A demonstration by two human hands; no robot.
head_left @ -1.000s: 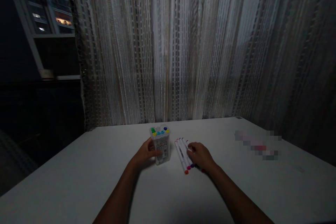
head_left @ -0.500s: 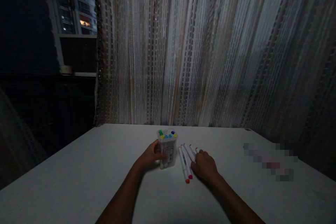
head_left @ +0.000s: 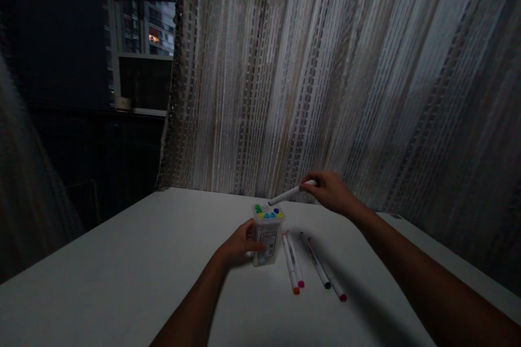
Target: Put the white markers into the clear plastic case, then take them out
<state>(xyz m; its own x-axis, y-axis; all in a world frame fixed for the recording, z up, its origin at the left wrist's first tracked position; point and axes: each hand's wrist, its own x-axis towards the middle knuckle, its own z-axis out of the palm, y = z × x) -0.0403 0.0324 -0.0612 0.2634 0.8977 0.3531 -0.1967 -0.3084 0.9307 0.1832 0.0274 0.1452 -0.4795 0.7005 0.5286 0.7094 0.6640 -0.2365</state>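
Note:
A clear plastic marker box [head_left: 267,239] stands upright on the white table [head_left: 122,282], with several coloured marker caps showing at its top. My left hand [head_left: 240,243] is wrapped round the box's left side. My right hand [head_left: 331,191] is raised above the table, pinching a white marker [head_left: 290,194] by its far end. The marker slants down with its tip just above the box's open top. Several loose markers [head_left: 311,263] lie on the table right of the box, their coloured caps toward me.
A striped curtain [head_left: 325,76] hangs close behind the table's far edge. At the left is a dark window [head_left: 142,49] with lit buildings outside. The room is dim.
My right hand has picked one marker off the table and lifted it up over the box. My left hand stays on the box. The view has shifted left.

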